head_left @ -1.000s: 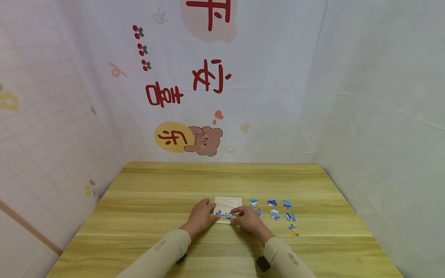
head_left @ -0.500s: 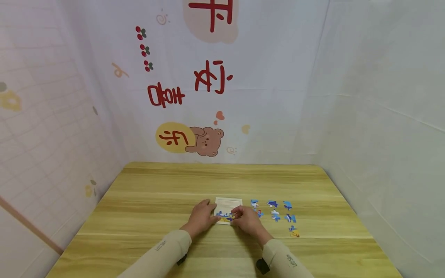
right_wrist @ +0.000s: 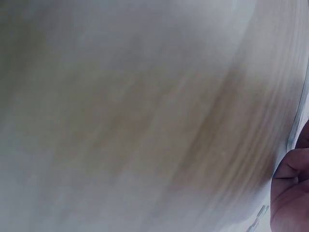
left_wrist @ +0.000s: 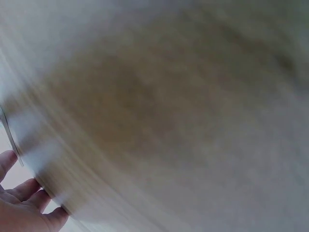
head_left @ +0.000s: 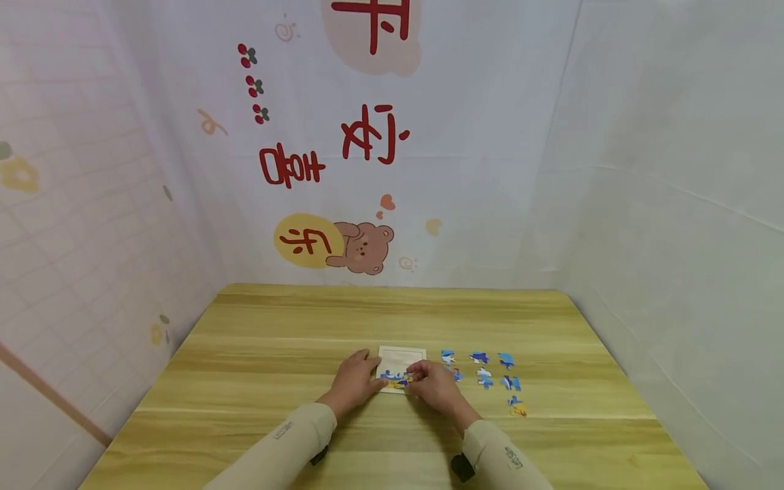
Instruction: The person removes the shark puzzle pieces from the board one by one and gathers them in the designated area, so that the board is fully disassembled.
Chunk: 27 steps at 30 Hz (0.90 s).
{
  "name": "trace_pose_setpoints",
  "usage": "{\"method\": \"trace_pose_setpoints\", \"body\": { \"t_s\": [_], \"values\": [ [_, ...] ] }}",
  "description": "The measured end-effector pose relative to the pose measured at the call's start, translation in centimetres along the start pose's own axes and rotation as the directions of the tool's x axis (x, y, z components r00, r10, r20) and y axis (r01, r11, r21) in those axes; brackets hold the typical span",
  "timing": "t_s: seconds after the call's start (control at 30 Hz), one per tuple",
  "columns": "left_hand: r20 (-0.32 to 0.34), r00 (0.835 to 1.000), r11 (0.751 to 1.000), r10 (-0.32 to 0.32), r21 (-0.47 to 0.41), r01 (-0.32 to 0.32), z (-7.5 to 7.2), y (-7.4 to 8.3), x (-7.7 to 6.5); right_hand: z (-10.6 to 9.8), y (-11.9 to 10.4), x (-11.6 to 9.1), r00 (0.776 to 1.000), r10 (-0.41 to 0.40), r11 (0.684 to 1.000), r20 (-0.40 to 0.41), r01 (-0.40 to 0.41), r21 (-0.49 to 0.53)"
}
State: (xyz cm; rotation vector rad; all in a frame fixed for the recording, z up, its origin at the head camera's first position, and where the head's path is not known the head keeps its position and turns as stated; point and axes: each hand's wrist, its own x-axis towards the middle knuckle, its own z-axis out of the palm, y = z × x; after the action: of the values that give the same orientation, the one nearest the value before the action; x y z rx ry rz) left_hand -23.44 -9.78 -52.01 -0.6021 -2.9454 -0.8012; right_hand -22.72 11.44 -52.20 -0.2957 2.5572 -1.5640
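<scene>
A small white puzzle frame (head_left: pixel 401 349) lies on the table, with joined blue, white and yellow jigsaw pieces (head_left: pixel 390 383) along its near side. My left hand (head_left: pixel 354 381) rests at the frame's left edge, thumb near the lower left corner; its fingers spread out on the tabletop in the left wrist view. At the frame's right side, my right hand (head_left: pixel 437 386) pinches a puzzle piece (head_left: pixel 410 377) between thumb and fingers, close over the lower right of the frame. Most of that piece is hidden by the fingertips. Only part of the right hand (right_wrist: pixel 292 193) shows in the right wrist view.
Several loose puzzle pieces (head_left: pixel 484 378) lie in rough columns to the right of the frame, with a yellow and blue one (head_left: pixel 517 407) nearest me. The wooden table (head_left: pixel 294 313) meets white cloth walls (head_left: pixel 478 204) at the back and sides.
The right fingertips have shifted slightly at the lower right of the frame, and the piece there now shows tilted between them. The left hand stays put.
</scene>
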Motion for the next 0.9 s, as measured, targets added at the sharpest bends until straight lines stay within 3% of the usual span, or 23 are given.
{"method": "trace_pose_setpoints", "body": {
  "t_s": [0.2,0.4,0.9],
  "values": [
    [-0.001,1.0,1.0,-0.014,0.008,0.014,0.1,0.0,0.3,-1.1,-0.1,-0.4,1.0,0.017,0.998,0.009,-0.018,0.067],
    [0.008,1.0,1.0,-0.009,-0.002,0.009,-0.1,0.3,0.3,-2.9,0.4,-1.8,0.998,0.058,0.996,0.011,-0.058,0.067],
    [0.036,0.999,0.999,-0.033,-0.011,0.034,0.0,0.1,0.4,-8.9,3.9,-5.5,0.992,0.125,0.99,-0.022,-0.124,0.071]
  ]
}}
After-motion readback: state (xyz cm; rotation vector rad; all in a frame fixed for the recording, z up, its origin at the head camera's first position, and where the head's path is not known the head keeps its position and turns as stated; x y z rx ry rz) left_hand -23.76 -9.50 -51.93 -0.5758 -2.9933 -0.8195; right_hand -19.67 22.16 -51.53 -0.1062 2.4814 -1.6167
